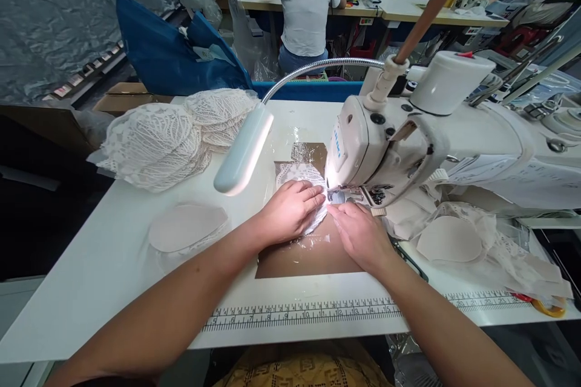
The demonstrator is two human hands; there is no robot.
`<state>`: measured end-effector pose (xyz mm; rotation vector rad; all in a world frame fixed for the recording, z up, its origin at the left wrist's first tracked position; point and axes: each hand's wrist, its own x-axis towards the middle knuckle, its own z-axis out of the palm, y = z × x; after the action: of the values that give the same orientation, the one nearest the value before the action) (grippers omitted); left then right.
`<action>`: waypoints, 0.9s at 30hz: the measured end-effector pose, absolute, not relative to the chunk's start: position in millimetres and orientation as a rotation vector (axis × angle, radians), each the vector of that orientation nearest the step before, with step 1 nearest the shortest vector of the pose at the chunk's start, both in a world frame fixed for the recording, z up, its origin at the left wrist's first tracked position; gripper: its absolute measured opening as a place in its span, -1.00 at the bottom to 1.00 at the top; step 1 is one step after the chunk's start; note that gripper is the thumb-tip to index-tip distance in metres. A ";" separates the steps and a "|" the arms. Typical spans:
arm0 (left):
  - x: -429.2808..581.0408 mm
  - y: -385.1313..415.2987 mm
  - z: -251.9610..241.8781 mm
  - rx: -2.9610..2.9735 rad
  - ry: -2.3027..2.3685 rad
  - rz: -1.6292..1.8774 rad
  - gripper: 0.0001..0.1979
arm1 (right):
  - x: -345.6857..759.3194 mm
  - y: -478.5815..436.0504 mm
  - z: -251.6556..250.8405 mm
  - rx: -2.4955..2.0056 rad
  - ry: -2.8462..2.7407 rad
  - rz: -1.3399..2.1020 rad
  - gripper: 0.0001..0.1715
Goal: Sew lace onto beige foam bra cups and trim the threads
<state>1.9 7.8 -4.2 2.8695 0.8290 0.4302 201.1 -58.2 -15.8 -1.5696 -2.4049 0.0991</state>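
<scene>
Under the needle of a white sewing machine lies a white lace piece, rounded in outline. My left hand rests flat on it, fingers stretched toward the presser foot. Just right of the needle, my right hand has its fingers closed at the lace's near edge, thumb and forefinger together. Both hands are over a brown sheet taped to the table. A lit lamp on a bendy neck shines on the work from the left.
Stacked lace pieces lie at the back left, a pale oval cup nearer. Another pale cup and loose lace lie right, by scissors. A ruler strip runs along the front edge. A person sits beyond.
</scene>
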 end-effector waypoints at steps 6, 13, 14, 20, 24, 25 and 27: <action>-1.0 3.3 -3.7 2.868 0.904 0.438 -0.66 | 202.1 -60.0 -14.7 -1.555 -2.372 0.108 -0.56; -6.9 1.3 -5.7 2.899 0.882 0.462 -0.64 | 202.1 -61.6 -16.8 -1.474 -2.302 0.112 -0.61; -8.2 1.1 -5.3 2.902 0.863 0.466 -0.64 | 202.4 -61.7 -16.9 -1.472 -2.295 0.125 -0.61; -12.7 0.1 -2.1 2.895 0.678 0.485 -0.68 | 204.2 -63.3 -13.6 -1.472 -2.246 0.200 -0.63; -11.4 1.7 -1.5 2.886 0.552 0.468 -0.70 | 203.7 -63.5 -12.8 -1.500 -2.253 0.188 -0.61; -11.3 2.6 -1.6 2.889 0.524 0.452 -0.69 | 203.2 -63.4 -13.2 -1.508 -2.269 0.168 -0.60; -11.7 4.7 -2.0 2.902 0.481 0.415 -0.69 | 201.9 -63.2 -14.5 -1.522 -2.322 0.109 -0.56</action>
<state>-11.7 4.7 -2.0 2.9016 0.4810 0.4151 201.9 -63.2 -14.5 -1.5222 -2.3216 0.1092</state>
